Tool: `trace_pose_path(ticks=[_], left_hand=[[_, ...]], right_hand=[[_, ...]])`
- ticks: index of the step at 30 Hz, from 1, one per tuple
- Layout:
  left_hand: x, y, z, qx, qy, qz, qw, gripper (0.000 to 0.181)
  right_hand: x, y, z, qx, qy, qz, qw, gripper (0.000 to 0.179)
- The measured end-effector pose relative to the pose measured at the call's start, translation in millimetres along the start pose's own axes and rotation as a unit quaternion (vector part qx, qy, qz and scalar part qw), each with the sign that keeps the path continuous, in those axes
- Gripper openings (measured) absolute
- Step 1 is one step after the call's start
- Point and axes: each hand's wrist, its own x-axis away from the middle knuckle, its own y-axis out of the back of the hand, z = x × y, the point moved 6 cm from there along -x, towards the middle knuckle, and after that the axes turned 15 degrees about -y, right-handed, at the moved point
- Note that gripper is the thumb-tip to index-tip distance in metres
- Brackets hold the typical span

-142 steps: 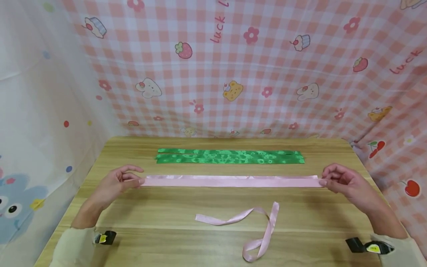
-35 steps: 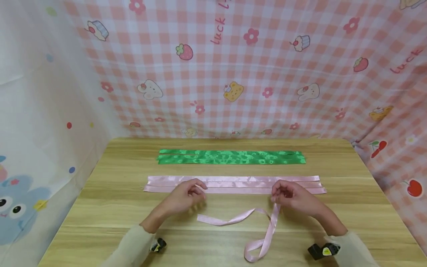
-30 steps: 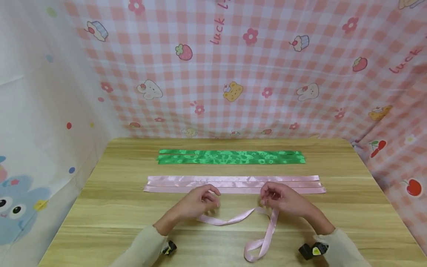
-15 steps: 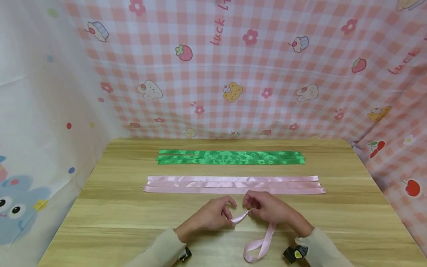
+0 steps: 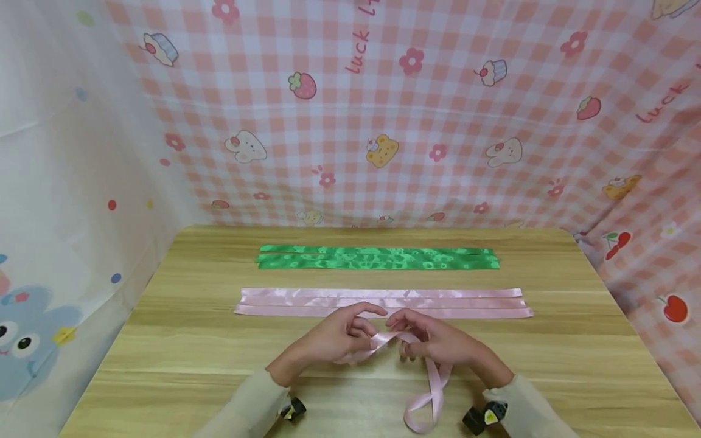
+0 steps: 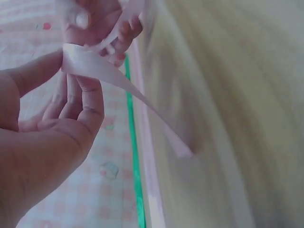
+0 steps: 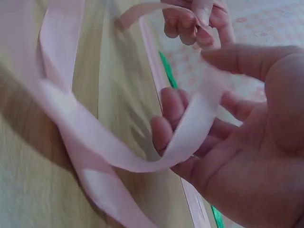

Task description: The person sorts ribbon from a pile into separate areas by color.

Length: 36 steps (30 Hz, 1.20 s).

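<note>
A loose pink satin ribbon [image 5: 436, 389] runs between both hands in the head view, its far part looped over the wooden table. My left hand [image 5: 336, 337] pinches it between thumb and fingers. In the left wrist view a short tail of this ribbon [image 6: 90, 64] hangs down from the left thumb. My right hand [image 5: 446, 342] is close beside the left, its fingers curled around the ribbon. The right wrist view has the ribbon [image 7: 190, 130] draped across the right fingers, below the thumb.
Behind the hands, several pink ribbon strips [image 5: 306, 298] lie side by side across the wooden table [image 5: 191, 340]. Farther back is a row of green ribbon strips [image 5: 378, 258]. A pink checked curtain [image 5: 339, 121] hangs at the table's back edge.
The last pink strip was laid down alongside the others and both hands left its ends. They came together over the loose ribbon, took hold of it and raised part of it.
</note>
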Motion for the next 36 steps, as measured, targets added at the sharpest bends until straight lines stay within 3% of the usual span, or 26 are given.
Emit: trace_pose_path(ticks=[4, 13, 19, 22, 26, 29, 36], left_hand=[[4.0, 10.0, -7.8, 0.009, -0.007, 0.015, 0.9998, 0.054], [17.4, 33.3, -17.8, 0.05, -0.011, -0.016, 0.9986, 0.039], [32.5, 54.3, -33.8, 0.022, -0.021, -0.026, 0.9992, 0.037], [42.3, 65.8, -41.8, 0.003, -0.025, -0.032, 0.9992, 0.037], [55.8, 82.2, -50.7, -0.045, -0.032, -0.046, 0.9974, 0.035], [66.3, 95.1, -55.9, -0.075, -0.034, -0.061, 0.9948, 0.033], [87.4, 116.3, -60.2, -0.082, -0.048, -0.066, 0.9933, 0.029]], right_hand=[[1.8, -2.6, 6.4, -0.046, 0.009, 0.045, 0.9979, 0.042], [13.0, 7.7, 27.9, -0.087, 0.038, 0.015, 0.9953, 0.028], [26.2, 19.1, 39.8, -0.125, 0.047, 0.003, 0.9911, 0.027], [34.7, 26.4, 46.3, -0.131, 0.075, -0.001, 0.9885, 0.025], [45.2, 34.1, 54.2, -0.114, 0.108, -0.013, 0.9875, 0.021], [53.1, 39.8, 58.0, -0.099, 0.109, -0.031, 0.9887, 0.018], [76.7, 58.2, 65.1, -0.085, 0.118, -0.058, 0.9877, 0.022]])
